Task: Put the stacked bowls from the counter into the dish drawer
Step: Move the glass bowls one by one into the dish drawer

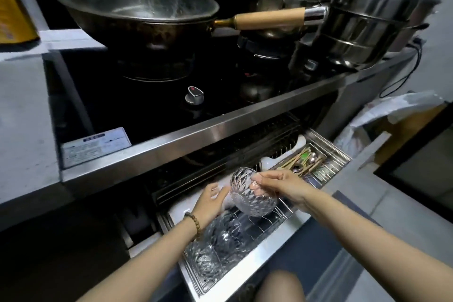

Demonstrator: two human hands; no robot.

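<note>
A cut-glass bowl [250,197] hangs tilted over the open dish drawer [247,255]; my right hand [279,185] pinches its rim from the right. My left hand [210,202] reaches into the drawer just left of the bowl, fingers relaxed, touching something white that I cannot make out. Two more glass bowls [220,245] stand on edge in the wire rack at the drawer's near left.
Cutlery and chopsticks [304,162] fill the tray at the drawer's right end. Above is the stove with a lidded wok [137,10], its wooden handle [269,18] sticking right, and a steel steamer pot [367,22]. My knee [282,287] is below the drawer front.
</note>
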